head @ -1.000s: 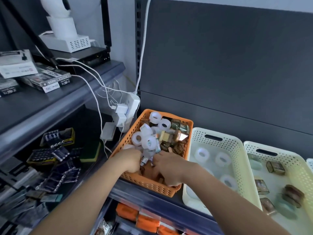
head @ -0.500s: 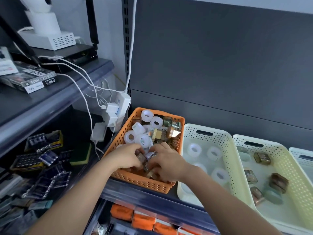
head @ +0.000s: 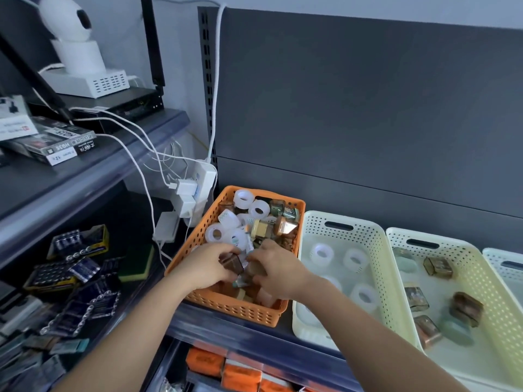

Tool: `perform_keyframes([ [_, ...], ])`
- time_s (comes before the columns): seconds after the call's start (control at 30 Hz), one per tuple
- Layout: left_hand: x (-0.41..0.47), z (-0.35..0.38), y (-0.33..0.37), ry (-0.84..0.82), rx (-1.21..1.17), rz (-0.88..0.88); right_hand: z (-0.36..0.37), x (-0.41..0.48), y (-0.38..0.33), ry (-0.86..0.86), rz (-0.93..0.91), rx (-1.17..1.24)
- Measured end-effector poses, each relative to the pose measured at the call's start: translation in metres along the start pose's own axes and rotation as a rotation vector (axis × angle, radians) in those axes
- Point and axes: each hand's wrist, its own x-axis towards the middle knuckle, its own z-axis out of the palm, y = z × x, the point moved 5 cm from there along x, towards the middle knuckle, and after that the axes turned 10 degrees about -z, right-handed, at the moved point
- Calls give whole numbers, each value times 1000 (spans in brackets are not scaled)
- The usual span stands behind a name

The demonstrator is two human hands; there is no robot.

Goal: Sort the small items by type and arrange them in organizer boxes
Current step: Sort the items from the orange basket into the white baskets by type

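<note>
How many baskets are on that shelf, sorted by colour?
Orange basket: 1
Cream basket: 1
Pale yellow basket: 1
Whitish basket, cut off at the right edge: 1
Total: 4

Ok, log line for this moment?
step: picking from basket | left hand: holds brown box | right hand: in basket, hold unclear | white bin: tape rolls | yellow bin: boxes

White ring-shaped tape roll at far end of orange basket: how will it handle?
The white ring-shaped tape roll is small and hollow, so probably light. Round, so it may roll on edge. Its smooth wall may slip.
</note>
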Motion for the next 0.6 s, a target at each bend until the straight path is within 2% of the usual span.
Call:
perform_keyframes([
  [0.27, -5, -1, 70, 198, -293, 192, -57, -64, 35, 582, 136, 211],
  [0.37, -10, 19, 115, 169, -370, 309, -74, -108, 60, 747, 242, 249],
  [0.47, -18, 53, 160, 98, -360, 426, -84, -159, 88, 838, 346, 199],
  [0.6, -36, 108, 213, 36, -176, 541, -81, -226, 123, 807, 557, 88],
])
